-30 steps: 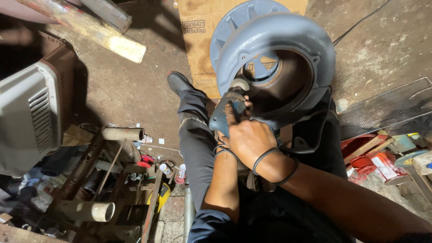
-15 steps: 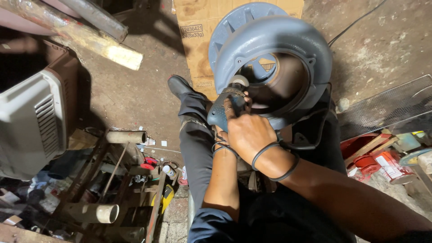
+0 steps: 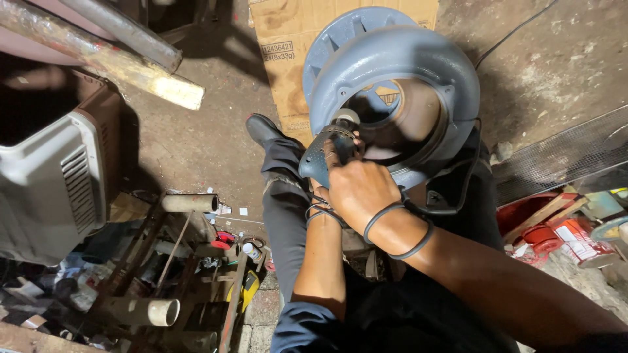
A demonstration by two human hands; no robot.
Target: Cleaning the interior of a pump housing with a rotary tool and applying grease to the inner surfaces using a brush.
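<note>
Hands [image 3: 356,189] clenched together on a blue power tool [image 3: 324,153], its head pressed inside the grey housing's [image 3: 392,59] opening; work appeared underway, unfinished.

Dim, warm light falls from above, deep shadow fills the upper left, and the edges bend slightly.

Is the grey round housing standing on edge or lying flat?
On edge: the grey housing stands upright on the lap, opening toward the camera, backed by cardboard.
</note>
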